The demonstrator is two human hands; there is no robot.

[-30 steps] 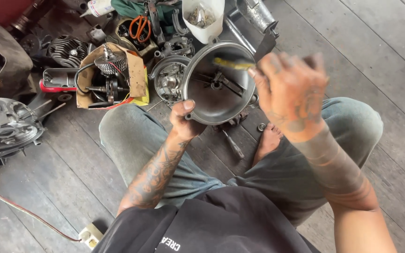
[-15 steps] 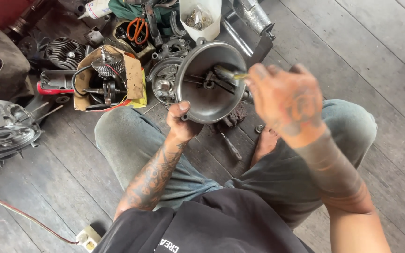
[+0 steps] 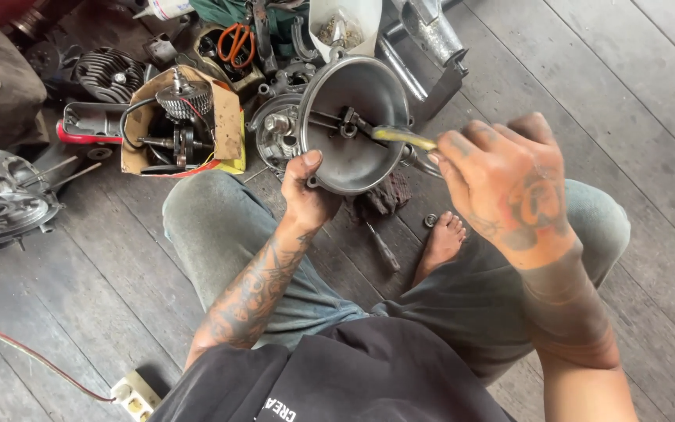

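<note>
Left hand (image 3: 306,195) has its grip clamped on the lower rim of the round metal cover (image 3: 353,125), thumb up over the edge and the other fingers hidden behind it, so the dished inside faces up toward the camera. The cover sits in the air above the knees, not resting on anything. Right hand (image 3: 509,187) is closed around a yellow-handled tool (image 3: 401,137), screwdriver by the look of it, with the tip going in toward the small fitting (image 3: 347,125) at the middle of the dish. Can't really make out the tip itself, too small and a bit blurred. My take on doing this bit right: keep the tool lined up straight with the fitting so it doesn't slip out and skate across the bowl, and push the left hand back against it, because a cover held by one edge will want to swing away. Bracing it on a thigh would probably steady things a lot. Short controlled turns beat muscling it, I'd say. Around all that, there's a spare screwdriver (image 3: 384,250) lying on the plank floor (image 3: 626,94) between the legs, next to a bare foot (image 3: 441,238) and a small washer (image 3: 430,220). A dark rag-looking lump (image 3: 384,195) sits just under the cover. Further out on the left: a cardboard box (image 3: 224,117) with an engine part and wires in it, a finned cylinder (image 3: 111,74), a grey engine case (image 3: 1,199), and a white funnel (image 3: 345,23) of small bits behind the cover.
</note>
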